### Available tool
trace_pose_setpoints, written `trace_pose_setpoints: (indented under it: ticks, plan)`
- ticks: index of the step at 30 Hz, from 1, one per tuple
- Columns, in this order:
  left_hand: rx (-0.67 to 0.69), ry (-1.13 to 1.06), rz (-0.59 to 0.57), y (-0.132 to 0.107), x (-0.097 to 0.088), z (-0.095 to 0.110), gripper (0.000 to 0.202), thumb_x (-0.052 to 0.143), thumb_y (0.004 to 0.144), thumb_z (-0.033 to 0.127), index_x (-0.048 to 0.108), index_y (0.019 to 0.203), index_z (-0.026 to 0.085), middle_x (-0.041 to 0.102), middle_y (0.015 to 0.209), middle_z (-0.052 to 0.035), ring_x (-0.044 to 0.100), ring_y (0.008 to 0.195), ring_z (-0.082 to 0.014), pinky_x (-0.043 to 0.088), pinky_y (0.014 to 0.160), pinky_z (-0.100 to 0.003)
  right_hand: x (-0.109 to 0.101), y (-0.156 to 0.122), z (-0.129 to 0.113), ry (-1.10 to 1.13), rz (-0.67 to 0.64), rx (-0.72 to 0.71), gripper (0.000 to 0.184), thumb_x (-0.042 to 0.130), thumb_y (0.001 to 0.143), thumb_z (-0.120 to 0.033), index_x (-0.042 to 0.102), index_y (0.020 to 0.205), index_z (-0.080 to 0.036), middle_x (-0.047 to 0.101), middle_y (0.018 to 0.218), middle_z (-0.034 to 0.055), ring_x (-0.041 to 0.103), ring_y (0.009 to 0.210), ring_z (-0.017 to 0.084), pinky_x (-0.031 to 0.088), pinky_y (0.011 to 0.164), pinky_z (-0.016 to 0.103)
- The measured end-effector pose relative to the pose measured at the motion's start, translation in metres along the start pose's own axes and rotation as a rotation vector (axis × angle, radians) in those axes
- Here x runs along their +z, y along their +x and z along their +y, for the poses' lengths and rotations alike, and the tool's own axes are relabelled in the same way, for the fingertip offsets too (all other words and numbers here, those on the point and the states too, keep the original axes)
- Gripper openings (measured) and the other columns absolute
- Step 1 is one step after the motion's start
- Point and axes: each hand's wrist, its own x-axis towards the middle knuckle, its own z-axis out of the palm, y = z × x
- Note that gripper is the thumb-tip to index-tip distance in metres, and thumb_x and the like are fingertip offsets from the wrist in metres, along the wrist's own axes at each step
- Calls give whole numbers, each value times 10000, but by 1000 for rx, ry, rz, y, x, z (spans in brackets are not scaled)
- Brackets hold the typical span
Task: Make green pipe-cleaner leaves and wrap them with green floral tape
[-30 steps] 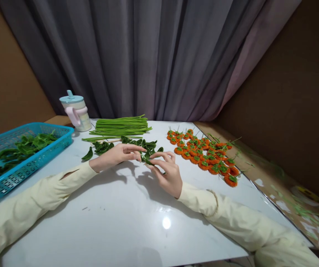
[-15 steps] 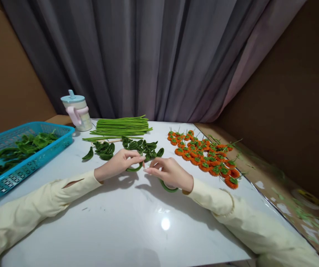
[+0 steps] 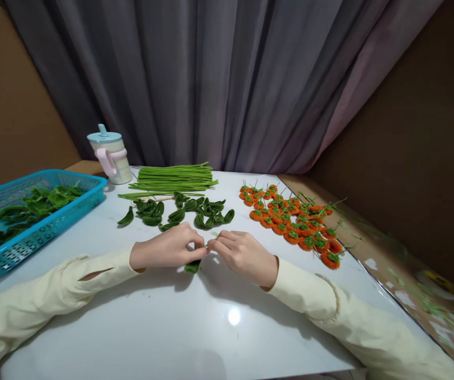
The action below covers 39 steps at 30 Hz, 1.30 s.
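My left hand (image 3: 169,246) pinches a dark green pipe-cleaner leaf (image 3: 192,266); its lower part hangs out under the fingers. My right hand (image 3: 246,257) is closed, fingertips meeting the left ones at a thin green end of the piece. Most of that end is covered by the fingers. Just beyond both hands lie several finished-looking green looped leaves (image 3: 176,216) of the same fuzzy material. A pale green scrap shows behind the right fingertips.
Behind the leaves lies a bundle of straight green pipe cleaners (image 3: 173,178). To the left stand a blue basket (image 3: 40,235) with more green pieces and a lidded cup (image 3: 110,158). Orange fuzzy rounds with green tops (image 3: 290,217) cover the right side of the white table (image 3: 151,332).
The long green loops seen beneath both hands are gone from sight; a compact leaf now shows under my left hand. My hands have drawn together, and my right fingers have closed.
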Motion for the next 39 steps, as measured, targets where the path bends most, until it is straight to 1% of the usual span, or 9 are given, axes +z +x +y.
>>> trace_pose_setpoints:
  ticks: [3,6,12,18,21,26,29,32,39]
  plan:
    - [6,20,12,0,0,1,313,412,867,241,525,588,155,542,534,15,436,512,-98,357,665,-235,-1,0,-1,-1,-20,-5,218,331,932,-84,532,848,-99,527,687,50,476,660,171,369,559,280]
    - [74,88,8,-1,0,2,312,368,876,198,500,597,151,532,542,14,419,505,-98,354,703,-259,-4,1,-3,-32,-97,7,167,374,918,-85,525,847,-91,523,700,56,479,672,182,372,533,278]
    - [168,253,-115,-4,1,8,320,338,861,146,424,552,153,486,511,-2,364,496,-115,337,641,-276,-7,3,-11,-59,-290,-37,125,411,903,-86,518,838,-83,525,684,62,490,670,191,364,496,272]
    - [102,118,-223,-4,-1,7,296,375,833,133,405,539,153,432,484,21,335,447,-89,292,502,-223,-7,4,-13,-67,-346,-91,181,359,914,-109,513,821,-99,536,667,58,499,657,194,354,508,292]
    - [90,57,-209,-5,0,5,281,395,814,127,423,535,147,431,478,24,328,426,-74,281,475,-209,-11,4,-13,-15,-348,-48,156,408,898,-200,510,900,-81,545,694,59,502,658,196,340,505,293]
    - [109,-65,-204,-6,5,4,255,415,773,93,469,529,141,405,430,36,297,384,-58,255,431,-195,-14,5,-11,152,-458,8,300,450,927,-384,520,951,-93,573,735,58,517,621,160,292,485,255]
    - [127,-185,-225,-6,7,8,291,427,800,126,461,511,141,371,419,44,279,386,-52,255,430,-191,-14,6,-10,208,-523,23,198,466,935,-302,555,928,-125,588,732,41,525,587,133,255,473,236]
    - [151,-326,-271,-7,8,14,360,443,826,172,419,467,144,300,409,58,212,397,-54,248,421,-194,-18,9,-11,316,-548,-55,135,469,931,-217,583,939,-146,606,748,32,551,631,134,254,477,221]
    - [136,-511,-391,-9,11,22,358,483,803,189,467,450,136,314,392,58,195,399,-53,239,393,-184,-26,9,-9,594,-661,-190,205,502,869,-74,595,1044,-125,653,817,49,567,652,135,324,523,201]
